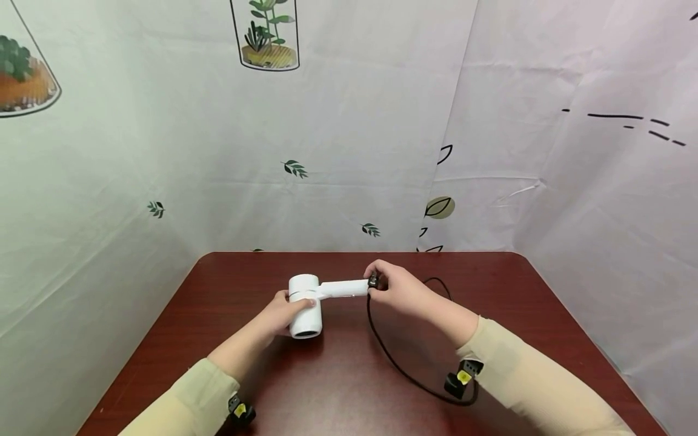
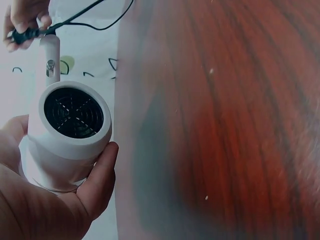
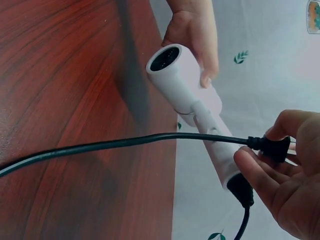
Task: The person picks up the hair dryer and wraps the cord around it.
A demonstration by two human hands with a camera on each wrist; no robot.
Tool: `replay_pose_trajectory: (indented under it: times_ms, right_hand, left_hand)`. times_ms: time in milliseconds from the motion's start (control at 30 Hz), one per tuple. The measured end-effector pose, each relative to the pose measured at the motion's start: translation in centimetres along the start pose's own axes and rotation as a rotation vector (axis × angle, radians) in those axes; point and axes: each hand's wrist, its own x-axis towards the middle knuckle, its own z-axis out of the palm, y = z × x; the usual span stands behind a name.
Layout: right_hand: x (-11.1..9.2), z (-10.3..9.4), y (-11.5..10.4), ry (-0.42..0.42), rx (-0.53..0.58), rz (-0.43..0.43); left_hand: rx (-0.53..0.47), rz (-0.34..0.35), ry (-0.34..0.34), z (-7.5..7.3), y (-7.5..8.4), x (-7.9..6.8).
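A white hair dryer is held over the table, its handle pointing right in the head view. My left hand grips the barrel, thumb on one side and fingers around the other; the dark round grille faces the left wrist camera. Beside the handle's end, my right hand pinches the black power plug between thumb and fingers. From the plug a black cord runs off across the right wrist view. A black cord sleeve sits at the handle's end, close to the right fingers.
The dark red wooden table has rounded far corners. White patterned cloth hangs behind it and at both sides. The cord loops low over the table toward the right forearm, near the black wrist camera.
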Motion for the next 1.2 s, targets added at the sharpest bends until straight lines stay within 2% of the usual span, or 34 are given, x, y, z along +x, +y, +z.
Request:
replay_pose_trajectory:
  times_ms: [367,633,933,1200]
  right_hand:
    - [0.7,0.4,-0.5,0.011,0.102,0.032]
    - [1.2,0.7,-1.0,0.012,0.108,0.013]
    - [1.8,1.0,-1.6,0.043,0.087,0.036]
    - [2.5,1.2,-1.6,0.043,0.187,0.085]
  left_hand:
    - [-0.041,0.033,-0.029,1.9,0.0,-1.1]
    - [-0.035,0.041,-0.061,3.2,0.1,-2.1]
    - [-0.043,0.039,-0.079,4.1,-0.4,-2.0]
    - [-0.036,0.046,-0.103,4.5,-0.3,-2.3]
